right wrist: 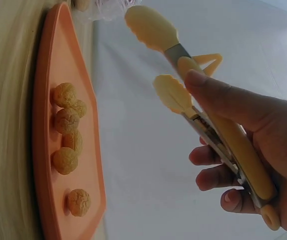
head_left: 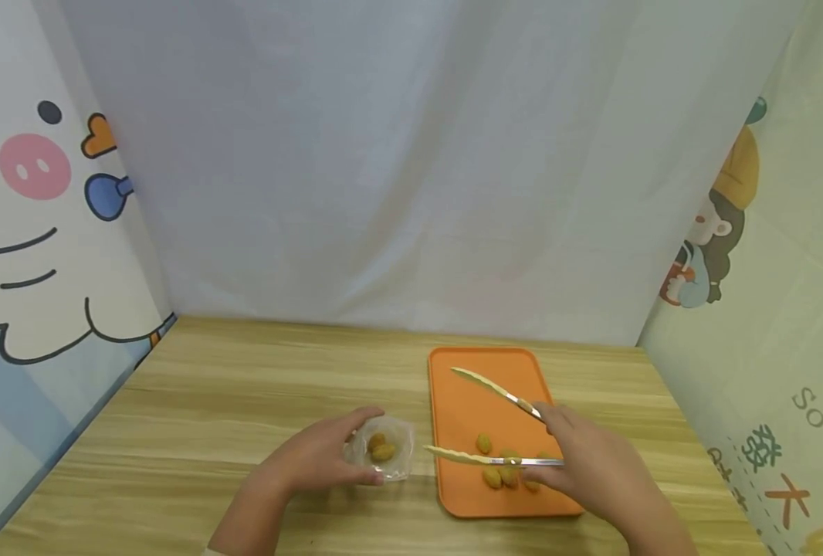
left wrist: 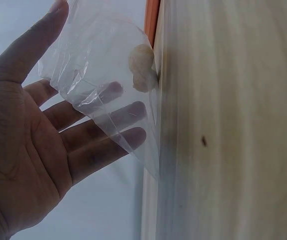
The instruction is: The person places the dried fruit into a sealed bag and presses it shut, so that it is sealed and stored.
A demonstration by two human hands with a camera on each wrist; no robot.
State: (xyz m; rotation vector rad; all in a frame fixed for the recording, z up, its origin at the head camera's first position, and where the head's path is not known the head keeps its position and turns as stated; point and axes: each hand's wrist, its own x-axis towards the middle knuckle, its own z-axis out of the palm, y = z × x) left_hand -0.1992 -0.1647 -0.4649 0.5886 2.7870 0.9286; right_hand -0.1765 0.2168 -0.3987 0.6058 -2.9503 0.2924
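Observation:
My left hand [head_left: 324,455] holds a clear plastic bag [head_left: 401,455] by its mouth, thumb on one side and fingers on the other. Two golden-brown balls [head_left: 382,452] lie inside the bag, which stands on the table left of the tray. With my right hand [head_left: 592,455] I grip a pair of yellow and silver food tongs [right wrist: 223,135]; their arms are spread apart with nothing between the tips. The tongs hang over an orange tray [head_left: 484,394]. Several round, crackled golden-brown balls [right wrist: 66,160] sit on the tray's near half, partly covered by the tongs and right hand.
A wood-grain table [head_left: 210,401] carries everything. Behind it hangs a pale grey cloth [head_left: 384,154]. Printed cartoon sheets stand at the left [head_left: 57,255] and right [head_left: 787,309] sides.

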